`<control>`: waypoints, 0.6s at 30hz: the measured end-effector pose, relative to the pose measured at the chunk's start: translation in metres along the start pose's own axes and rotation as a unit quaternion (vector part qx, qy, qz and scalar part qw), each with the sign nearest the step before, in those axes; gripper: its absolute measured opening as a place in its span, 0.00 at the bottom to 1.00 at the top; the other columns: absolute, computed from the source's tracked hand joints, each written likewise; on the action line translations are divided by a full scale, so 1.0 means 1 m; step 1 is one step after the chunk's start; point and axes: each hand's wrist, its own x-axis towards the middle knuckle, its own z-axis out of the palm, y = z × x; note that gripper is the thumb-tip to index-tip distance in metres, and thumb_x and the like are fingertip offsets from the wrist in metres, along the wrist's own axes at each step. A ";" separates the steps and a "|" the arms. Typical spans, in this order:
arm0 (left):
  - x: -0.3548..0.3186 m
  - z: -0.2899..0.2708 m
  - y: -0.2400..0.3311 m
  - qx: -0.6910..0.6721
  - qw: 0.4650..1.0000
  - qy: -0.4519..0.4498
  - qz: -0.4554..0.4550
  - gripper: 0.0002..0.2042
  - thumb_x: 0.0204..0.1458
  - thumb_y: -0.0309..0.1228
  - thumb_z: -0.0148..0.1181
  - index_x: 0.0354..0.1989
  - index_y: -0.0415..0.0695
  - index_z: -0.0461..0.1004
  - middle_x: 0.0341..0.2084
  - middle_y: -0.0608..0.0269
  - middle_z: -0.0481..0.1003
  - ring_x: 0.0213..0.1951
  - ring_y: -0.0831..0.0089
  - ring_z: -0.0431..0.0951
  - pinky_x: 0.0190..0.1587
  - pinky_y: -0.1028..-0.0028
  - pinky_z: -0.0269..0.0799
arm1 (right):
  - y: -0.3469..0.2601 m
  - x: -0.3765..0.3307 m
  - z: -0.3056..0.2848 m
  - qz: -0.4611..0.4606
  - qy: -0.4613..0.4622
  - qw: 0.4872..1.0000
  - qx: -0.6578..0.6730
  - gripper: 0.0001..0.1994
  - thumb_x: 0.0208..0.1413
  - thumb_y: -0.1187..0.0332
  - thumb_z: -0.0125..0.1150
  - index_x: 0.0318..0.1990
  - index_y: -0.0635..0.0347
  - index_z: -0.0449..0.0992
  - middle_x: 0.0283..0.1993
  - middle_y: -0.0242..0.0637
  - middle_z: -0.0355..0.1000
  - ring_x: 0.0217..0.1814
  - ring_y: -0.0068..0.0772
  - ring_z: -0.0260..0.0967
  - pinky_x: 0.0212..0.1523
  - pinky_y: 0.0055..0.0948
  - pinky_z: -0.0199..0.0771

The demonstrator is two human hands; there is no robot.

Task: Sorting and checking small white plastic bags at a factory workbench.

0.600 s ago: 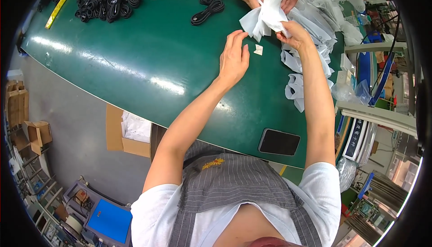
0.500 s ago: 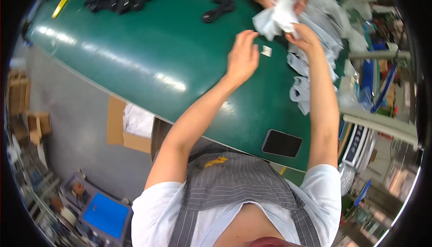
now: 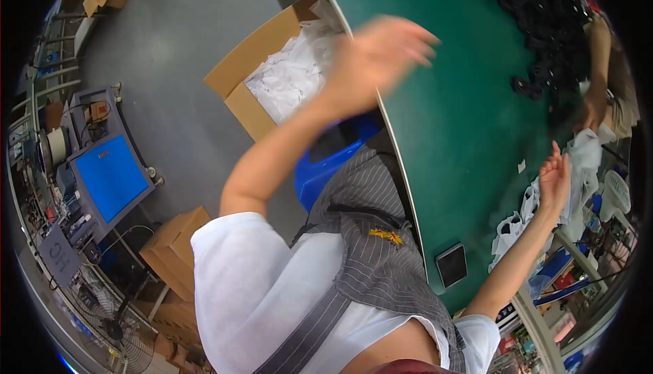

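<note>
My left hand [image 3: 381, 57] is raised over the near edge of the green table, beside a cardboard box filled with crumpled white plastic bags [image 3: 289, 78]. Motion blurs it, but its fingers look stretched out, and nothing shows in them. At the far right, my right hand [image 3: 555, 182] has its fingers extended and apart. It is held beside a row of pale plastic bags [image 3: 520, 221] and seems to hold nothing. A small white slip [image 3: 522, 166] lies on the table a little left of that hand.
A dark-screened phone [image 3: 451, 265] lies near the table's front edge. Many black strap-like items [image 3: 544, 27] are heaped at the far side. A co-worker's hand [image 3: 592, 110] is close to the bags. Below the box stands a blue stool [image 3: 326, 163]; a blue-topped cart [image 3: 112, 176] is at left.
My view and body have turned left. The left hand has swung away from the slip toward the box; the right hand has come off the white bag that the co-worker was also handling.
</note>
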 end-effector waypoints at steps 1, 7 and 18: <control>-0.004 -0.051 -0.002 0.044 0.992 0.114 -0.018 0.11 0.58 0.24 0.45 0.47 0.35 0.68 0.39 0.57 0.75 0.38 0.69 0.77 0.44 0.70 0.73 | 0.023 -0.012 0.052 0.019 -0.117 0.992 -0.029 0.17 0.62 0.67 0.48 0.55 0.67 0.65 0.40 0.37 0.73 0.37 0.25 0.70 0.41 0.25 0.73; -0.067 -0.165 -0.233 0.455 0.858 0.216 -0.096 0.13 0.47 0.23 0.54 0.43 0.41 0.70 0.42 0.52 0.72 0.47 0.58 0.71 0.49 0.62 0.67 | 0.177 -0.004 0.305 -0.333 -0.163 0.651 -0.662 0.19 0.53 0.71 0.56 0.54 0.60 0.68 0.56 0.44 0.63 0.60 0.44 0.60 0.59 0.38 0.59; 0.061 -0.150 -0.459 0.659 0.750 -0.031 0.051 0.19 0.54 0.35 0.45 0.54 0.46 0.67 0.53 0.58 0.65 0.58 0.60 0.59 0.60 0.52 0.50 | 0.219 0.020 0.317 -0.334 -0.209 0.537 -0.746 0.21 0.58 0.58 0.47 0.56 0.57 0.68 0.63 0.52 0.56 0.66 0.55 0.51 0.64 0.54 0.44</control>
